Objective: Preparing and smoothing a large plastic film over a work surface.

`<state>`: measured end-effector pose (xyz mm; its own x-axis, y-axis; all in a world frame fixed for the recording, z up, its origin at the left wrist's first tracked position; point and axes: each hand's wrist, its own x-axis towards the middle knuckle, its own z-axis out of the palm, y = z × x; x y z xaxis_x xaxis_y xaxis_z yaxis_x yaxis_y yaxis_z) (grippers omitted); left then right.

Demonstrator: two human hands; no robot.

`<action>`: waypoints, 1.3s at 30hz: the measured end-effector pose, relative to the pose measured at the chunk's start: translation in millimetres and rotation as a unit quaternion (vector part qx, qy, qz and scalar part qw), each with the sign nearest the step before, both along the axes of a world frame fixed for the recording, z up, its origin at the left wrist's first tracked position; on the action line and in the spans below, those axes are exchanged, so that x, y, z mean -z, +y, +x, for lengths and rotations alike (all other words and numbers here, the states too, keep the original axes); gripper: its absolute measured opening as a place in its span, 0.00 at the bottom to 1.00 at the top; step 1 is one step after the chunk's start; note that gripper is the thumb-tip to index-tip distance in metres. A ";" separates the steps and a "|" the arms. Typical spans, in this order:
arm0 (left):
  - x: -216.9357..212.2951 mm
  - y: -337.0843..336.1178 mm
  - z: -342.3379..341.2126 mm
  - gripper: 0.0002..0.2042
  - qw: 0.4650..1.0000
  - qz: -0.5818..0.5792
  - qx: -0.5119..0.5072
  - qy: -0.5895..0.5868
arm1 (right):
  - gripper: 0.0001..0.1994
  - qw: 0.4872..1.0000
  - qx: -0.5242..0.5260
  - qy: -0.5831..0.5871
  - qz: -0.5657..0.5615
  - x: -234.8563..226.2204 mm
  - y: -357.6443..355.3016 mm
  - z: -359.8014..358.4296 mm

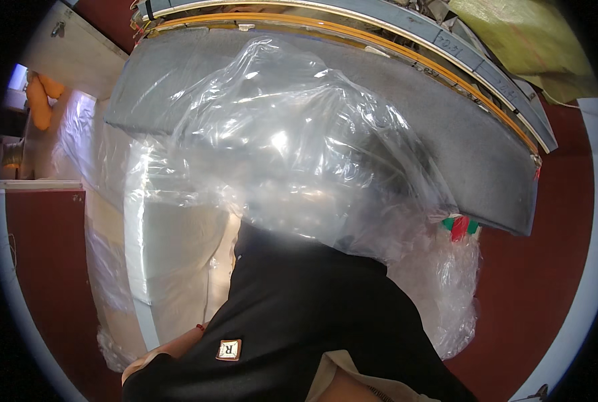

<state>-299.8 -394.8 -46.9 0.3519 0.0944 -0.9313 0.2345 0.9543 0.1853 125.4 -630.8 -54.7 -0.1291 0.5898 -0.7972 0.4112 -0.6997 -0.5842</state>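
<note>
My left forearm (172, 346) comes in at the lower left. A thin red band (200, 327) circles its wrist. Beyond the band the dark clothing covers my left hand, so its fingers are hidden. Nearest to it lies a large pale panel or package (178, 268) wrapped in clear plastic. My right hand is out of the picture. In front of my body, a big sheet of clear plastic film (279, 144) drapes in folds over a long grey padded-looking bench or slab (480, 154). A bit of red and green material (458, 228) shows at the film's right edge.
Long rails (352, 23) with an orange strip run along the slab's far side. A yellow-green woven sack (523, 40) sits at the far right. At the upper left are a pale cabinet panel (75, 50) and an orange object (41, 100). The floor (540, 268) is dark red.
</note>
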 end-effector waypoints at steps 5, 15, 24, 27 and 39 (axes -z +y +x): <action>-23.0 11.1 14.4 0.08 1.000 -0.005 0.008 0.006 | 0.10 1.000 0.013 0.020 0.005 0.0 8.3 -2.8; -71.2 -11.0 -116.6 0.09 0.998 0.013 0.060 0.009 | 0.10 0.995 0.071 0.051 0.043 4.3 20.3 -12.4; -5.8 60.5 13.6 0.12 0.982 0.061 0.083 -0.161 | 0.10 0.991 0.088 0.077 0.071 3.0 38.2 -8.3; -26.3 86.8 70.8 0.12 0.982 0.080 0.058 -0.163 | 0.10 0.989 0.104 0.073 0.075 -0.1 40.1 -6.0; -26.9 101.1 187.3 0.10 0.968 0.016 0.116 -0.221 | 0.10 0.979 0.163 0.068 0.097 -21.4 43.9 0.0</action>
